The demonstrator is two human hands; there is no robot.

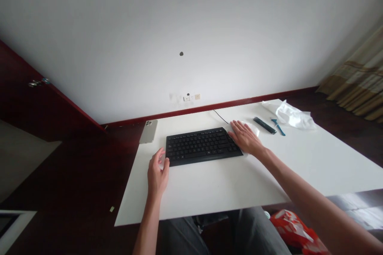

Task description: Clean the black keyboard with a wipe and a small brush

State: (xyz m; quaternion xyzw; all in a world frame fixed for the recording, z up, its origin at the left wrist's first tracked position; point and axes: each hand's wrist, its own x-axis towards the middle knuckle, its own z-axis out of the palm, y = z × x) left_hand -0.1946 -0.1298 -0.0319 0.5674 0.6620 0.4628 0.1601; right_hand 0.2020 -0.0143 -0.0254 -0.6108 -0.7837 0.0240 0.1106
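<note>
A black keyboard (202,146) lies on a white table (227,183), its cable running toward the wall. My left hand (157,173) rests on the table by the keyboard's left end, fingers loosely apart, holding nothing. Flat and with fingers stretched out, my right hand (245,137) presses on a white cloth or wipe (253,128) at the keyboard's right end.
A phone (149,131) lies face down at the table's far left corner. A dark slim bar (264,125), a blue tool (278,126) and crumpled white plastic wrapping (291,115) lie at the far right. A red-and-white bag (295,229) sits on the floor by my legs.
</note>
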